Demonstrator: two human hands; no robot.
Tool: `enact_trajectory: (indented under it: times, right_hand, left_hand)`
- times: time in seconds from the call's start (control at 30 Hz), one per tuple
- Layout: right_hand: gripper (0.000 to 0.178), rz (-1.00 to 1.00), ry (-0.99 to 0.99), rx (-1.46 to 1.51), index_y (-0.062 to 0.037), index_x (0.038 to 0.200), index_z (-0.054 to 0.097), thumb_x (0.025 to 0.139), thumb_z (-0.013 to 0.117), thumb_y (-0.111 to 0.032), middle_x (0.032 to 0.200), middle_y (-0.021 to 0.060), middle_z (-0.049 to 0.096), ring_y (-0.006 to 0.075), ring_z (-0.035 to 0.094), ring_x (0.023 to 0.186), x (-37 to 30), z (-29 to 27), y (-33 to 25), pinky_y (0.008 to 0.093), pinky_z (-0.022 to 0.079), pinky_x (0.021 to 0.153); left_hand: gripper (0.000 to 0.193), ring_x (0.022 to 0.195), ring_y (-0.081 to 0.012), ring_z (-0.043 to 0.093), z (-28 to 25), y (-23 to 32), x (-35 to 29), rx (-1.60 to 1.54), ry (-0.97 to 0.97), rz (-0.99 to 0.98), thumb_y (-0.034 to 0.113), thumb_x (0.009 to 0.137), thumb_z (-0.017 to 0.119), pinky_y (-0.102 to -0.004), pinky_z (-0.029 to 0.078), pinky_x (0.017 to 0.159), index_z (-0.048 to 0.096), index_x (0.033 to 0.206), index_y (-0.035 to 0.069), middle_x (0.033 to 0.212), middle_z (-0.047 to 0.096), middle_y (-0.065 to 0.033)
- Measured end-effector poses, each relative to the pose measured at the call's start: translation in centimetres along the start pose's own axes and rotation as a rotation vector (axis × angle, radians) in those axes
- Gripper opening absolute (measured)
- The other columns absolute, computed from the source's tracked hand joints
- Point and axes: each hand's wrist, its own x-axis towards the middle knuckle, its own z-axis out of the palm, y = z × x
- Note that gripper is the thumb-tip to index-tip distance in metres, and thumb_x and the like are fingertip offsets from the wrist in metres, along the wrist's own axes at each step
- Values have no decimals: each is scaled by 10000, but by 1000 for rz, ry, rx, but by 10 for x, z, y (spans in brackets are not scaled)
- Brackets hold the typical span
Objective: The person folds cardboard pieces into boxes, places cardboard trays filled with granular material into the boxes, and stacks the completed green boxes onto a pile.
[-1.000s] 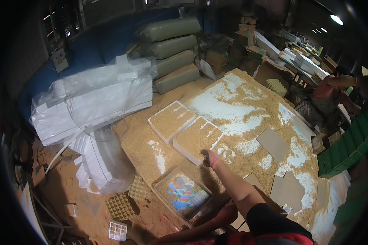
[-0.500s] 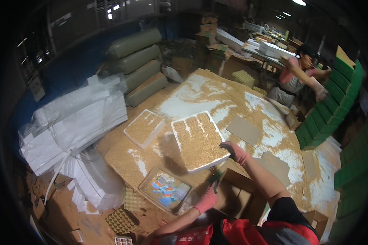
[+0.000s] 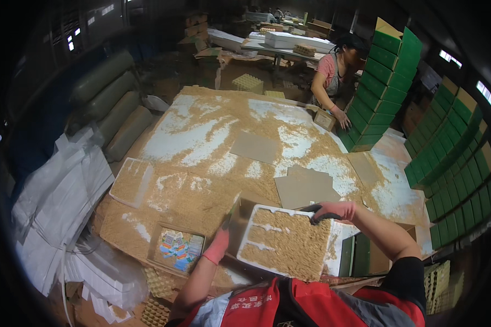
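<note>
A white foam tray (image 3: 285, 240) filled with tan, sawdust-like grains is tilted close in front of me. My right hand (image 3: 333, 211), in a pink glove with dark fingers, is closed on its far right rim. The tray lies over the mouth of a brown cardboard box (image 3: 235, 220), covering most of it. My left hand (image 3: 218, 246), gloved alike, grips the box's left wall; its fingertips are partly hidden. Left of that hand sits a shallow box (image 3: 154, 240) holding colourful printed cards (image 3: 177, 249).
Grains cover much of the white table (image 3: 163, 136), with flat cardboard sheets (image 3: 305, 187) on it. Another grain-filled tray (image 3: 131, 182) lies left. At the far right a person (image 3: 333, 76) handles a tall stack of green boxes (image 3: 377, 90). More green boxes (image 3: 453, 141) stand right.
The grain-filled tray has come from above the table toward me and over the cardboard box, turning on the way. The view has swung right. The other person's hand has lowered along the green stack.
</note>
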Motion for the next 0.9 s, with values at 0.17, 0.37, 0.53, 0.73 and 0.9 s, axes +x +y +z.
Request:
enact_trajectory:
  times: [0.17, 0.37, 0.53, 0.73, 0.9]
  right_hand:
    - [359, 154, 85, -290, -19, 1189, 641, 870, 628, -182, 1059, 68, 657, 187, 617, 898, 53, 38, -33, 323, 496, 840]
    - [219, 16, 440, -1423, -59, 1052, 605, 886, 524, -176, 1098, 152, 566, 303, 542, 1090, 74, 102, 17, 418, 469, 884]
    - [324, 69, 165, -1134, -31, 1107, 603, 817, 606, -173, 1093, 223, 627, 388, 613, 1068, 118, 84, 88, 435, 524, 888]
    - [488, -152, 657, -203, -128, 1276, 598, 831, 695, -306, 1220, 168, 622, 336, 562, 1184, 104, 3, 18, 418, 445, 1009]
    - [1099, 378, 472, -1024, -203, 1540, 244, 650, 825, -482, 1570, 230, 207, 487, 200, 1435, 117, -61, 182, 699, 215, 1096]
  left_hand:
    - [404, 1184, -376, 557, 2, 24, -18, 768, 108, 164, 222, 1041, 395, -401, 454, 980, 473, 1365, -7, 1302, 570, -232]
    - [548, 1215, -448, 525, 8, 35, -38, 1006, 223, -85, 266, 987, 473, -480, 434, 1014, 361, 1445, -13, 1339, 512, -306]
    - [579, 1182, -471, 537, 20, 31, -23, 1174, 143, -85, 243, 983, 483, -501, 438, 1003, 304, 1476, -2, 1326, 510, -326]
    - [507, 1169, -474, 545, 9, 19, -30, 989, 285, -55, 230, 978, 507, -495, 449, 984, 408, 1421, 4, 1276, 548, -323]
    - [488, 1179, -459, 547, 21, 21, -36, 1018, 356, -71, 143, 959, 507, -484, 455, 982, 413, 1415, -3, 1269, 561, -300]
